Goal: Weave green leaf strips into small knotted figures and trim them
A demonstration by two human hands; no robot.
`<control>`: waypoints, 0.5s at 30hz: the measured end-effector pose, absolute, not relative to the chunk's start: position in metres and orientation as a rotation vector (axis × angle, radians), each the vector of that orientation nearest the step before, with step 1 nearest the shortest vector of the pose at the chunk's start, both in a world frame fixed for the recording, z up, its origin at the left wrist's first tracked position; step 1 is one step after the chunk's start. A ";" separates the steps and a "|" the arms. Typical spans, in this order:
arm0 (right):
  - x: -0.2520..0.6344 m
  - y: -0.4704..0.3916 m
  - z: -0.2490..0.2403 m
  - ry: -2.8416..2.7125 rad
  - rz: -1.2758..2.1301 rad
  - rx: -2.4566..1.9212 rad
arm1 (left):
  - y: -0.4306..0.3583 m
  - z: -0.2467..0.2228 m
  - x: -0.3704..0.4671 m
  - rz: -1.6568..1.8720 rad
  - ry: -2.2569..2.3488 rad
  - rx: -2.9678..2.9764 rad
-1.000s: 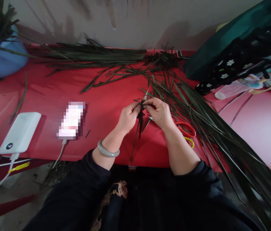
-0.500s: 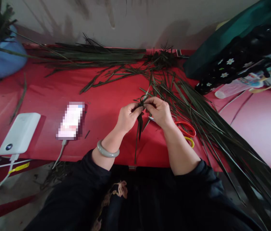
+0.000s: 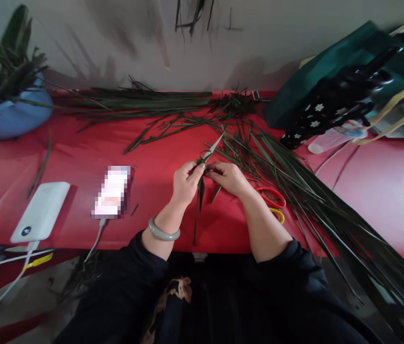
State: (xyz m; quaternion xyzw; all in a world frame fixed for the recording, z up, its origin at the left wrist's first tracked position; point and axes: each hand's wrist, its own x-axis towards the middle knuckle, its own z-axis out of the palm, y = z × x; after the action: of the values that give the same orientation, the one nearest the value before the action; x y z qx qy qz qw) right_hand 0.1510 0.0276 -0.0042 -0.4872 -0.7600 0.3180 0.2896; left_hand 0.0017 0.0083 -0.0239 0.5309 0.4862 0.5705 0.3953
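Between my hands is a small woven piece of dark green leaf strips (image 3: 201,191), with a small loop on top, one pale strip slanting up to the right and tails hanging down. My left hand (image 3: 187,180) pinches it between thumb and fingers. From the other side my right hand (image 3: 228,177) meets it, thumb and fingertips closed at the knot; what exactly they grip is too small to make out. Scissors with a red and yellow handle (image 3: 272,197) lie beside my right forearm, their blades mostly hidden by the hand and arm.
Long leaf strips (image 3: 316,191) spread over the right of the red table (image 3: 151,191), more (image 3: 144,102) along the wall. A phone (image 3: 112,192) and white power bank (image 3: 40,211) lie left. A blue pot (image 3: 15,114) stands back left, a green bag (image 3: 295,91) and black floral umbrella (image 3: 316,112) back right.
The camera view has tilted up a little. My right hand has drawn slightly away from the left, fingers lower, and the pale strip now stretches longer up to the right.
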 end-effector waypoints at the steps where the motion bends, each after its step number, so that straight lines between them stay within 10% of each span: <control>1: 0.150 0.026 -0.001 -2.041 0.814 -1.312 | 0.008 -0.021 0.001 1.443 1.249 1.368; 15: 0.145 -0.036 0.058 -2.369 0.241 -1.114 | -0.045 0.025 -0.011 1.508 1.299 1.517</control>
State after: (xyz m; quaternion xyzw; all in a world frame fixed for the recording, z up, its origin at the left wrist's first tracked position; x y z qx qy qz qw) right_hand 0.1446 -0.0356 0.0578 -0.4098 -0.8717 0.0887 0.2536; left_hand -0.0110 -0.0453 0.0254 0.5756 0.4929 0.5719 0.3141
